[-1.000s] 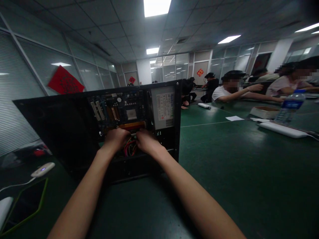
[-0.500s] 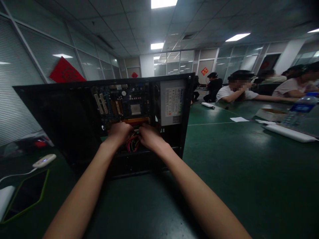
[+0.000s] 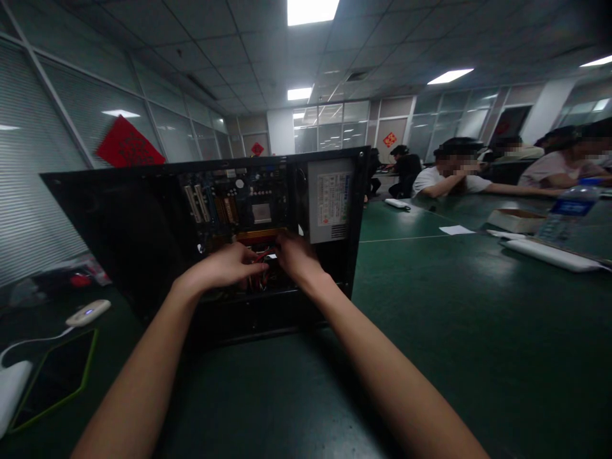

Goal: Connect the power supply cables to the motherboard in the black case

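An open black computer case stands on the green table, its motherboard and grey power supply exposed. Both my hands are inside it, below the motherboard. My left hand lies with fingers stretched toward the red cables, touching them. My right hand is curled over the same spot beside the power supply; what its fingers hold is hidden.
A white device with a cable and a dark green-edged pad lie at the left. At the right sit a water bottle, a white keyboard-like bar, a box and paper. Several people sit at the far right.
My left hand has pulled back and down from a closed grip to outstretched fingers on the cables. My right hand has shifted slightly up and right.
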Demonstrator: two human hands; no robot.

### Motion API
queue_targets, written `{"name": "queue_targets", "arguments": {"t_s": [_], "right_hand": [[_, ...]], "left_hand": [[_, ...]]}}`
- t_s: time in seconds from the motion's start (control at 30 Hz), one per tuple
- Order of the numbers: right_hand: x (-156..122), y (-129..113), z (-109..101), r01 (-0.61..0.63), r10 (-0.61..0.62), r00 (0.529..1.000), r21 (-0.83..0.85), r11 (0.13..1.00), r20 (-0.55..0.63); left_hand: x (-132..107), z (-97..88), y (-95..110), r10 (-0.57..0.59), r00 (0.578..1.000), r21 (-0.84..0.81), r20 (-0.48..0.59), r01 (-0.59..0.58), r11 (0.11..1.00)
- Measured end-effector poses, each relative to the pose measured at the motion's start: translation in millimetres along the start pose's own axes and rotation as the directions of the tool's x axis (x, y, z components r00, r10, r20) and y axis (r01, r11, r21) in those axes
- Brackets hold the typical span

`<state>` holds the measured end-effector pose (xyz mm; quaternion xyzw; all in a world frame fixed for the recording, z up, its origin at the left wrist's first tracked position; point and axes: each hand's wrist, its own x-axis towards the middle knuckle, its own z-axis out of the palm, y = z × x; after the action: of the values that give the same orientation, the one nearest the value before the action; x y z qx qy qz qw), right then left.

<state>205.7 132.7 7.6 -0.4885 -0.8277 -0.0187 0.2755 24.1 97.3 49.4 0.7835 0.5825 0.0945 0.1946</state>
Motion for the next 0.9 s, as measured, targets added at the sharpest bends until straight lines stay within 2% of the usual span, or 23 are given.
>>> {"name": "queue_targets", "arguments": {"t_s": [0.1, 0.17, 0.27, 0.43, 0.9], "right_hand": [[2, -2, 3, 0.002, 0.002, 0.997, -0.046, 0.999, 0.080], [3, -3, 5, 0.025, -0.015, 0.990, -0.067, 0.997, 0.143], [3, -4, 8, 0.052, -0.038, 0.980, -0.067, 0.996, 0.195], [1, -3, 9, 0.056, -0.044, 0.977, -0.052, 0.997, 0.208], [0, 1, 10, 0.021, -0.030, 0.972, 0.042, 0.999, 0.232]], "left_hand": [[0, 4.5, 6, -0.096, 0.994, 0.038, 0.061, 0.093, 0.995], [0, 6.6, 10, -0.161, 0.987, 0.130, 0.029, 0.156, 0.979], [0, 6.6, 14, -0.180, 0.984, 0.200, -0.001, 0.176, 0.964], [0, 4.9, 14, -0.193, 0.981, 0.200, 0.008, 0.188, 0.962], [4, 10.8, 21, -0.229, 0.970, 0.394, -0.082, 0.243, 0.886]]}}
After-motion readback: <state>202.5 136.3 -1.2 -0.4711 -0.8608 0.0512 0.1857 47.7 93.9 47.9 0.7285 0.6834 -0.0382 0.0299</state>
